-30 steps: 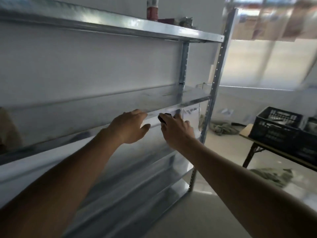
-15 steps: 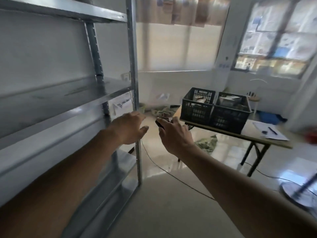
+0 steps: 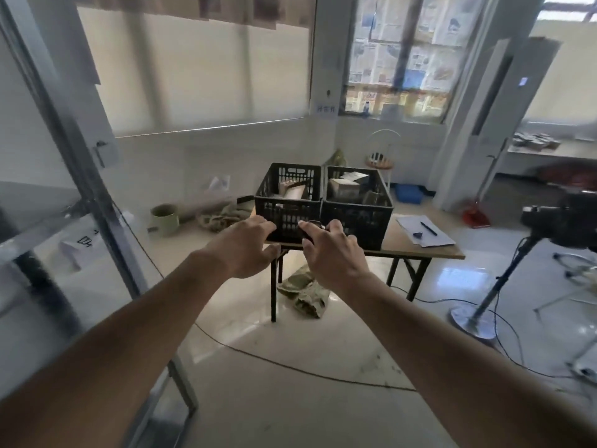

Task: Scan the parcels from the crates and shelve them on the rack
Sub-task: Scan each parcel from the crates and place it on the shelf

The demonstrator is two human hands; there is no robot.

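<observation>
Two black plastic crates stand side by side on a wooden folding table (image 3: 423,250) across the room. The left crate (image 3: 288,202) holds brown parcels (image 3: 292,189); the right crate (image 3: 357,205) holds boxes and white packets (image 3: 347,184). My right hand (image 3: 332,250) is stretched out in front of me and grips a small black scanner (image 3: 311,229). My left hand (image 3: 247,247) is held out beside it, empty, fingers loosely apart. The metal rack (image 3: 80,176) stands at the left edge, blurred.
Papers and a pen (image 3: 424,232) lie on the table's right end. A cable (image 3: 290,367) runs across the tiled floor, cloth (image 3: 305,294) lies under the table, a fan stand (image 3: 475,318) and a camera (image 3: 562,218) stand at right. A green bucket (image 3: 164,218) sits near the wall.
My view has swung right, away from the rack's shelves toward the table with the crates. Both hands stay out in front, the right still holding the scanner.
</observation>
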